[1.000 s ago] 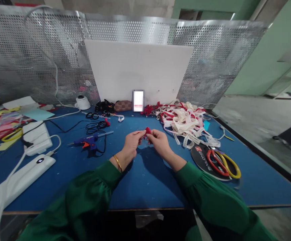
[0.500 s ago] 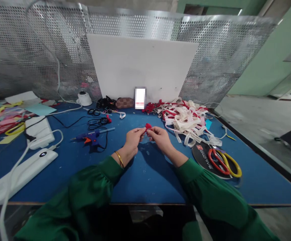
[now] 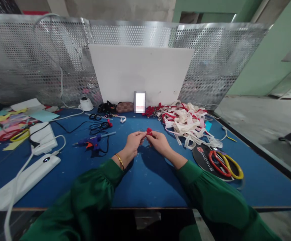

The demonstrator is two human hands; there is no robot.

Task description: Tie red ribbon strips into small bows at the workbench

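Observation:
A small red fabric piece (image 3: 149, 131) is pinched between my two hands above the middle of the blue table (image 3: 145, 187). My left hand (image 3: 134, 142) grips its left side with thumb and forefinger. On its right side, my right hand (image 3: 159, 142) holds it the same way, fingers curled underneath. The fingertips hide the lower part of the piece. A blue glue gun (image 3: 92, 142) lies left of my left hand.
Tangled white and red ribbons (image 3: 185, 120) lie at the back right, near scissors (image 3: 219, 164) on a black disc. A lit phone (image 3: 140, 102) leans on a white board (image 3: 142, 73). Power strips (image 3: 25, 182), cables and coloured sheets (image 3: 43, 115) occupy the left.
The camera view has tilted slightly upward, so the table things appear a little lower. Both hands keep hold of the red piece, with only a small shift of the fingers.

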